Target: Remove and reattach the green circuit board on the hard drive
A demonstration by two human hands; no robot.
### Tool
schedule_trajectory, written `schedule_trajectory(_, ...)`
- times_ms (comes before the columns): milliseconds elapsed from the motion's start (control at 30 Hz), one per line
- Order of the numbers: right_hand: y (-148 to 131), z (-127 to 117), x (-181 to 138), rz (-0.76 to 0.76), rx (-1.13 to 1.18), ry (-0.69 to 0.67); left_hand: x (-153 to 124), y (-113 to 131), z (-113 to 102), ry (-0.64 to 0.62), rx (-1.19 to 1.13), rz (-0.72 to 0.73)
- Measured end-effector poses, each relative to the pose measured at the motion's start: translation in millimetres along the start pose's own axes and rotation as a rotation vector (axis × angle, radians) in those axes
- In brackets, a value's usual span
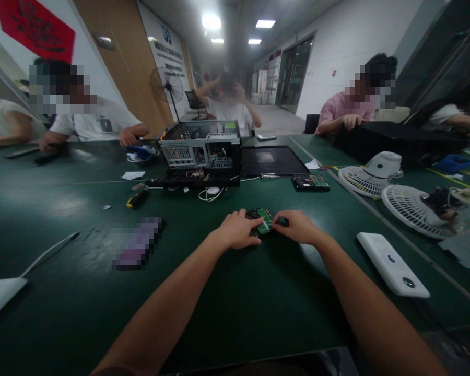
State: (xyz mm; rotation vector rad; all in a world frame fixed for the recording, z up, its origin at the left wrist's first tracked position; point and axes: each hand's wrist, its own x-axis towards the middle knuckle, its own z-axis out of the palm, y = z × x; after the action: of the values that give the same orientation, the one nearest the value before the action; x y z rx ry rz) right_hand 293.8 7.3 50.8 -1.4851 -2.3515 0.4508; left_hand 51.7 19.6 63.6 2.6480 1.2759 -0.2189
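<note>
The left hand lies over the near-left part of a hard drive. Its fingers are curled down and press the drive flat to the green bench. The drive lies between the two sets of fingers with its green circuit board facing up.

The right hand has its fingers closed tight on a small dark piece at the drive's right edge. The piece is too small to tell whether it is a tool tip or part of the drive.

The main risk, as I judge it, is the bare board. A slip by the right fingers could drag that piece across the components or traces and scratch them. The left fingers also touch the board directly, so static or pressure could harm it. If the left fingers ease off, the drive could skate on the smooth bench. Any small loosened part could roll away and be hard to spot against the dark surface.

A yellow-handled screwdriver lies well left of the left fingers, and a white cable lies beyond them.
</note>
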Motion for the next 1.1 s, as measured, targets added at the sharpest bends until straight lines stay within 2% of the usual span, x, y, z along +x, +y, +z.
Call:
schedule_trajectory(333,-2.4,1.5,0.0,0.001,0.005,-0.003,-0.8,3.0,-5.1,-0.034,-0.004,-0.016)
schedule_trajectory(1100,-0.5,3.3,0.7,-0.004,-0.003,-0.023,-0.8,2.1,-3.7,-0.015,-0.014,-0.005)
